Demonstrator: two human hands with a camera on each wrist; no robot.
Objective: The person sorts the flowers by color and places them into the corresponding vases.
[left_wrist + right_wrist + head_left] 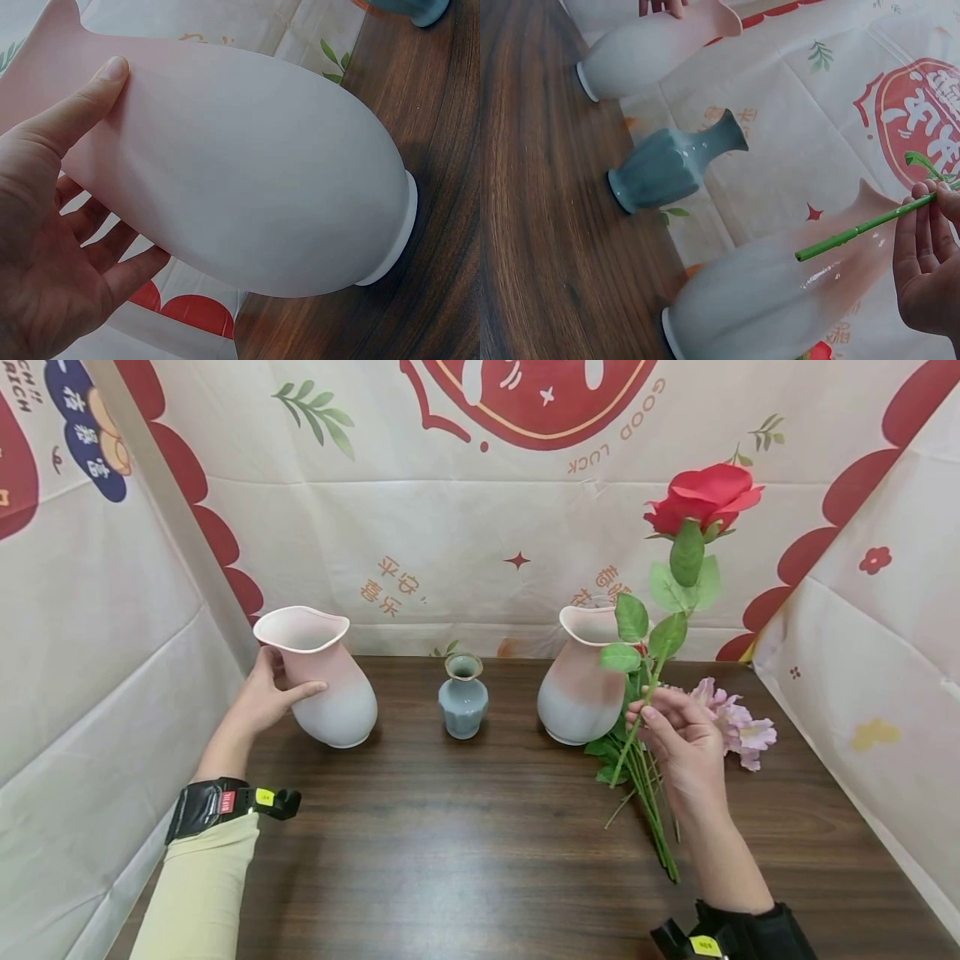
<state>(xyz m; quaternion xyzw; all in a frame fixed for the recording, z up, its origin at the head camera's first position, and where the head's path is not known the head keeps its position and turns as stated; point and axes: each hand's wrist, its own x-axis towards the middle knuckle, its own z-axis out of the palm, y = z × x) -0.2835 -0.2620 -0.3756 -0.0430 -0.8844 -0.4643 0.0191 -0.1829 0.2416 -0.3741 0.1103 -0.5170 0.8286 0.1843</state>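
Observation:
My left hand [273, 692] grips the neck of a pink-and-white vase [337, 702] on the left of the table. In the left wrist view the thumb lies across that vase [255, 165], fingers round its far side. My right hand [686, 747] pinches the green stem of a red rose [701, 497] between thumb and fingers. The rose is upright, bloom on top; its bare stem end [829, 246] shows in the right wrist view. Just behind it stands a second pink-and-white vase [573, 693]. A small blue-green vase [463, 703] stands between the two larger ones.
Several more stems [656, 827] lie on the table below my right hand, with pink-purple flowers [742, 727] to its right. The dark wooden table [435, 860] meets a printed cloth wall [465, 527] at the back. Cloth also encloses both sides.

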